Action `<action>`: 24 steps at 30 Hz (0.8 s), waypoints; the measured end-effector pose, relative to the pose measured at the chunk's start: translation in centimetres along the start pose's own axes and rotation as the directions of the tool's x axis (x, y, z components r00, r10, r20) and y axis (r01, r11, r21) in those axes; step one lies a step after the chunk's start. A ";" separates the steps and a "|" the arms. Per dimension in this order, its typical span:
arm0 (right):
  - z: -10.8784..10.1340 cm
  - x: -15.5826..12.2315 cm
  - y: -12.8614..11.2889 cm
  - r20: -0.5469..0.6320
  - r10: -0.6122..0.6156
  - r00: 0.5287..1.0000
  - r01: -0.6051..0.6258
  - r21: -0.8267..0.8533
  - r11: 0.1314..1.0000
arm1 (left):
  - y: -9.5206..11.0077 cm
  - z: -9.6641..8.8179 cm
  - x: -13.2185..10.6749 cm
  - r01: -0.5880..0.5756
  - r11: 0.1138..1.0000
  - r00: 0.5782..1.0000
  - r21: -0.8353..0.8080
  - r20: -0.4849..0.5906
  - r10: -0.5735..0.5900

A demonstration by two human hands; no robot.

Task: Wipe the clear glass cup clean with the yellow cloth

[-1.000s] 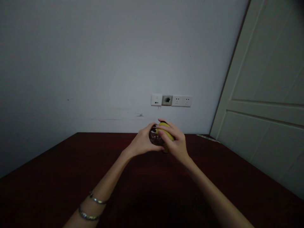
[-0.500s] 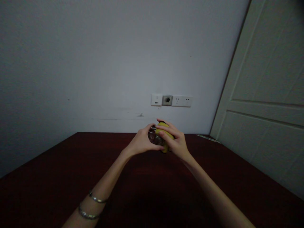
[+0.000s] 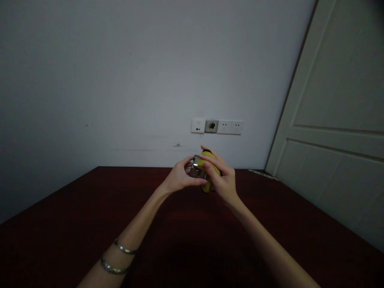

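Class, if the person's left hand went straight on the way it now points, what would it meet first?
The left hand would meet the clear glass container first; it seems to touch it, though depth is unclear.

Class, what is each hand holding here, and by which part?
The left hand grips a clear glass container by its side; the right hand wraps over the upper side of a yellow object, too dim to name.

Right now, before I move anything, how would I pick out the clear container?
Below the wall sockets, over the far end of the red table, two hands meet. The clear container is in the left hand, beside the yellow object in the right hand; only it is see-through, with a bright glint on top.
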State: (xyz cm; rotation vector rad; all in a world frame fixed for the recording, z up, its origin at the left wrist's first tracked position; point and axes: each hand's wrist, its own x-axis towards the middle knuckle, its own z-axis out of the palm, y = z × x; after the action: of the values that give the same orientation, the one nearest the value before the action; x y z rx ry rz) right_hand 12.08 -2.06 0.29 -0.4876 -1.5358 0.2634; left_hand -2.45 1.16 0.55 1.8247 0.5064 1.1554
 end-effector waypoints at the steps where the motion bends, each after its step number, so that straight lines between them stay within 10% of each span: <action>1: 0.0 0.0 0.3 -0.025 0.047 0.999 -0.046 0.028 0.999 | 0.0 0.0 0.0 0.010 1.000 1.000 -0.020 0.013 -0.009; 6: 0.1 0.2 1.0 -0.109 0.215 0.970 -0.202 0.120 0.972 | 0.2 0.1 -0.1 0.044 0.998 0.998 -0.040 0.041 -0.042; 14: 0.3 -0.3 -0.7 0.108 -0.055 0.993 0.063 -0.078 0.995 | -0.2 -0.4 0.2 0.021 0.983 0.998 0.182 -0.066 -0.009; 24: -0.9 0.8 0.8 0.003 0.257 0.966 -0.256 0.080 0.963 | 0.3 0.0 -0.1 -0.038 0.933 0.999 0.359 -0.021 0.048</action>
State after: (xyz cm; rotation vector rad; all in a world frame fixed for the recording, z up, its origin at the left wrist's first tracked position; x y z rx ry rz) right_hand 13.12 -1.08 0.63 -0.6244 -1.4477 0.5210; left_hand -2.54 0.90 0.78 2.1407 0.7368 1.1777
